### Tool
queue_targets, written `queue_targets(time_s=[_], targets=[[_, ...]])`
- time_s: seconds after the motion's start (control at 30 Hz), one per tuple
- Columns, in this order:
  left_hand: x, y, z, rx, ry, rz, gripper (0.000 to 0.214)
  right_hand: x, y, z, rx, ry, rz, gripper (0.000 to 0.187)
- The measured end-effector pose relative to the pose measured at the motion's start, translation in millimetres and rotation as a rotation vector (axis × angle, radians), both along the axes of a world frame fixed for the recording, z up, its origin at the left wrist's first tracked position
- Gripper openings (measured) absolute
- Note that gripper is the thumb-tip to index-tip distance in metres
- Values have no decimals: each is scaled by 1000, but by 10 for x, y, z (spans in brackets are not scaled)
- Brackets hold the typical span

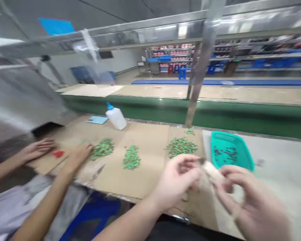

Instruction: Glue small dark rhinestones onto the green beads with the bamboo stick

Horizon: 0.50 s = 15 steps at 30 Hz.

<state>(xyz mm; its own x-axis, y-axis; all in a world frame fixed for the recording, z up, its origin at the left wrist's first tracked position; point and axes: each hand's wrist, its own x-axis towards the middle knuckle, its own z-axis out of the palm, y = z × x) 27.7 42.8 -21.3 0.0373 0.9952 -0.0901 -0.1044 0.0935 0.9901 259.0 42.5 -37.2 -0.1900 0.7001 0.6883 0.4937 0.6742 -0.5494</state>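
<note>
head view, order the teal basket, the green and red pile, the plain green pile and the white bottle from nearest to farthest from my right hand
1. Teal plastic basket: just ahead of the right hand.
2. Green and red pile: ahead and to the left.
3. Plain green pile: farther left.
4. White squeeze bottle: farthest, back left.

Beyond a steel post (203,57), a long green-sided bench (165,110) crosses the room, then a blue strip (215,82); farther back stand metal shelves (170,55) of pink goods, a blue stool (182,73) and a pale wall (122,60)
</note>
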Motion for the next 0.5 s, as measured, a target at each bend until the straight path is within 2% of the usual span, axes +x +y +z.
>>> queue_targets(time_s=[0.07,0.17,0.37,0.5], targets=[[-157,-121,18,-3,-97,-1,33,-393,-60,133,96,-2,47,21],[-429,-219,-2,6,-164,-16,22,-718,-80,177,75,-4,81,21],[-703,-503,-32,6,-114,126,16,-927,-198,41,76,-14,143,22],[-867,-531,-36,23,-27,221,20,-1027,-191,19,100,-84,177,22]])
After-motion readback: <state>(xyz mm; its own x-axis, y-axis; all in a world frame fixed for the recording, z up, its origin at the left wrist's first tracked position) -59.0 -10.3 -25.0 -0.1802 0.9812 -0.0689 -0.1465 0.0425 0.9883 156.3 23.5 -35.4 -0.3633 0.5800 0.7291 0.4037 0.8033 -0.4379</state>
